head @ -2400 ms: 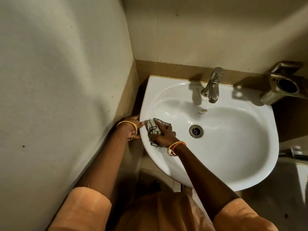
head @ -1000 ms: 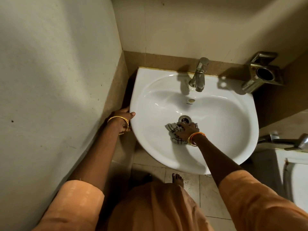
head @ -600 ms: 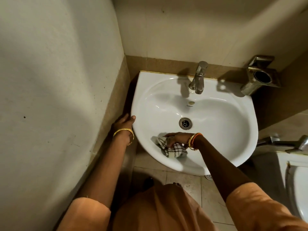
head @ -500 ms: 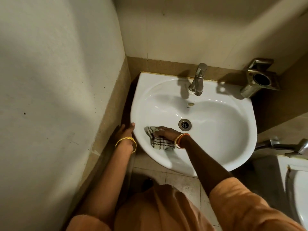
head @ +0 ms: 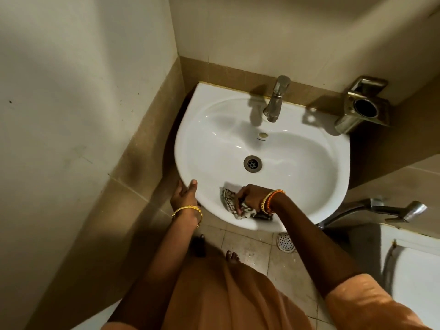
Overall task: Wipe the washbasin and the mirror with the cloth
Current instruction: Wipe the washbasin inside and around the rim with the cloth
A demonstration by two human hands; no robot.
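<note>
The right hand [head: 253, 195] gripped a bunched checked cloth [head: 234, 206], pressing it on the near inner wall of the basin [head: 309, 158], while the left hand [head: 184, 198], just left of it, loosely clasped the basin's rim, thumb on top

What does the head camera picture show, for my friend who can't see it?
Seen from above, a person's right hand presses a checked cloth against the near inside edge of a white washbasin. The left hand holds the basin's left rim. A metal tap stands at the back, above the drain.
</note>
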